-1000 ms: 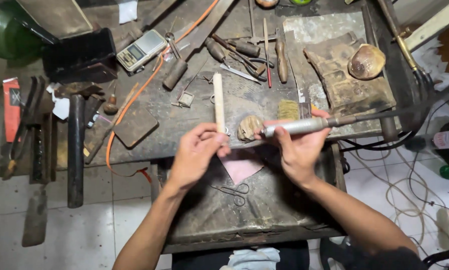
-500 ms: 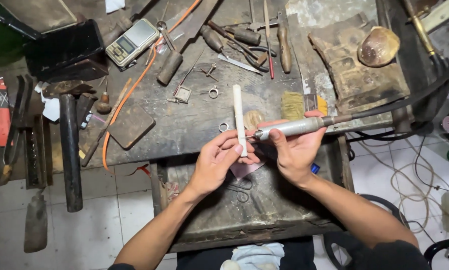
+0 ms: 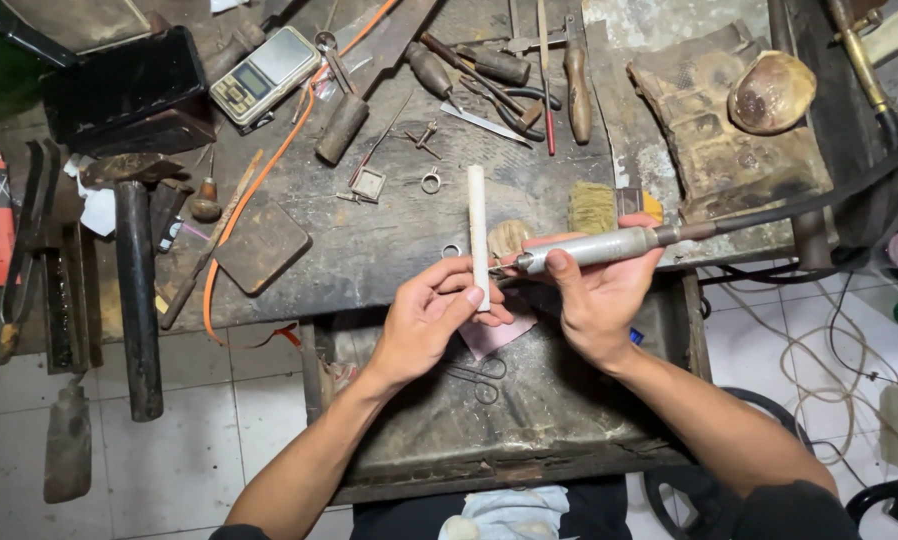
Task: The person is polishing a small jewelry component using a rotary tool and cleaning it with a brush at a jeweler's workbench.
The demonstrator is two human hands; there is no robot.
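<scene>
Left hand fingers clamped on upright white rod at tabletop front edge, right hand fingers wrapped round metal rotary handpiece, tip at rod's lower end; open tray below gives elbow room.

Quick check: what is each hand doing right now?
Left hand: closed on a white cylindrical stick, held upright.
Right hand: closed on a silver metal rotary handpiece, tip at the stick.
</scene>
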